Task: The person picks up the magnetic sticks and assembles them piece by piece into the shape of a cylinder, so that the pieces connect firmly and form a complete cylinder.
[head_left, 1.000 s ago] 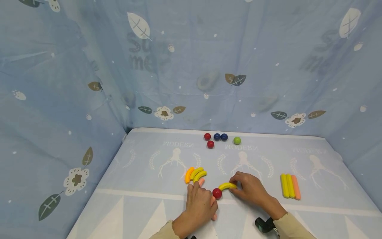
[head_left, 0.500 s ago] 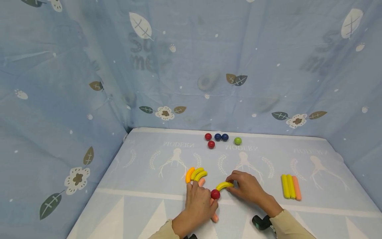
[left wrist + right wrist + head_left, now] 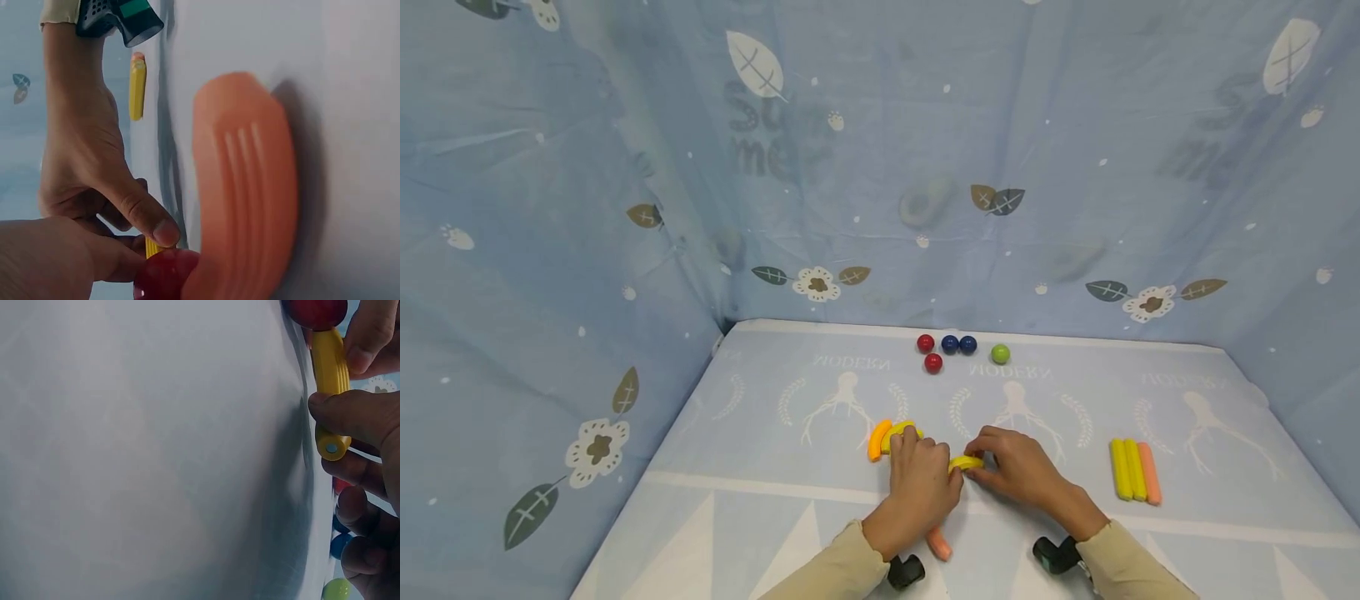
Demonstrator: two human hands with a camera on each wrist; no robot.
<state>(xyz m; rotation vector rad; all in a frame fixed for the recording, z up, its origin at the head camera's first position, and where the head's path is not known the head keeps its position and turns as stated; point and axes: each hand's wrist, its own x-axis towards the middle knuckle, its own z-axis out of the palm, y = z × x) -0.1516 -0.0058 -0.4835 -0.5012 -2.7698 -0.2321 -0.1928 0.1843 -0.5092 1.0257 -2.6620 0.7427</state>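
My right hand [image 3: 1021,471] pinches a short yellow curved rod [image 3: 330,362] between thumb and fingers. The rod's near end shows a small metal disc; its other end meets a red ball [image 3: 315,309]. Just left of it, my left hand [image 3: 917,483] is bent over the pieces, its thumb beside the yellow rod and ball. Whether its fingers grip something is hidden. A salmon curved rod [image 3: 244,181] adjoins the ball and sticks out below the left hand. Beyond the left fingertips lie an orange curved rod [image 3: 878,439] and a partly covered yellow curved rod [image 3: 891,433].
Two yellow straight rods [image 3: 1127,469] and a salmon straight rod [image 3: 1149,472] lie side by side at the right. Near the back edge are red balls [image 3: 933,362], blue balls [image 3: 958,344] and a green ball [image 3: 1000,354]. Patterned cloth [image 3: 880,167] hangs behind the table.
My left hand has shifted right and slightly away, now covering the red ball and the upper salmon rod in the head view. The right hand has moved slightly left with the yellow curved rod.
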